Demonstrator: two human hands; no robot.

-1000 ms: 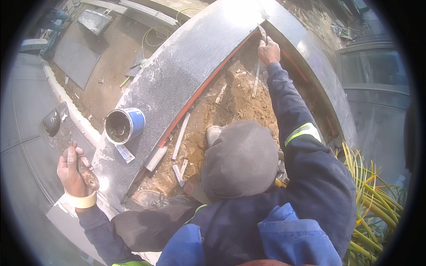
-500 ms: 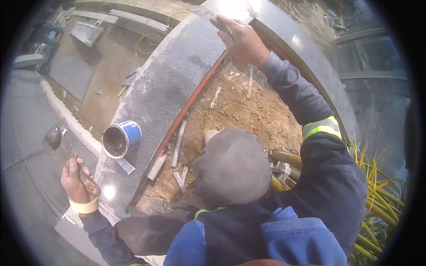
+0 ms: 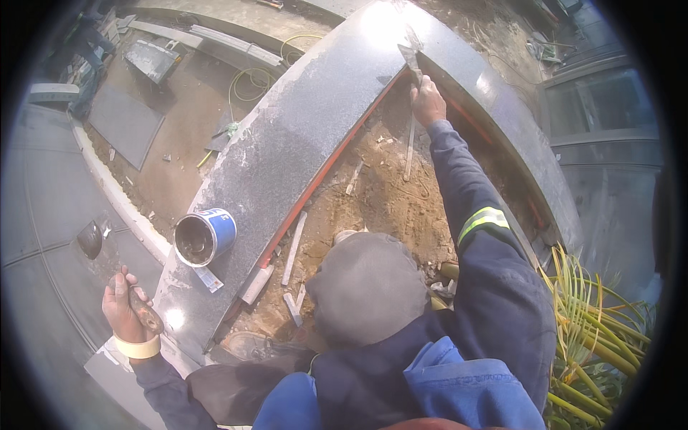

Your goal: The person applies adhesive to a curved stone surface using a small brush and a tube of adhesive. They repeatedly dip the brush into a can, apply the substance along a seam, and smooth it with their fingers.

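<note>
Right hand (image 3: 428,100) moved to slab's (image 3: 287,143) inner corner, putty knife (image 3: 412,61) gripped

Print is showing in two places. Can (image 3: 205,238): round, open-topped, standing on the grey stone slab (image 3: 287,154); its blue label (image 3: 225,228) is carrying pale lettering near the rim, curving away around the side. Packet (image 3: 208,280): flat, whitish, lying on the same slab just beside the can; its face is bearing small coloured marks, which are blurring at this size, so whether they are forming words is remaining undetermined.
</note>
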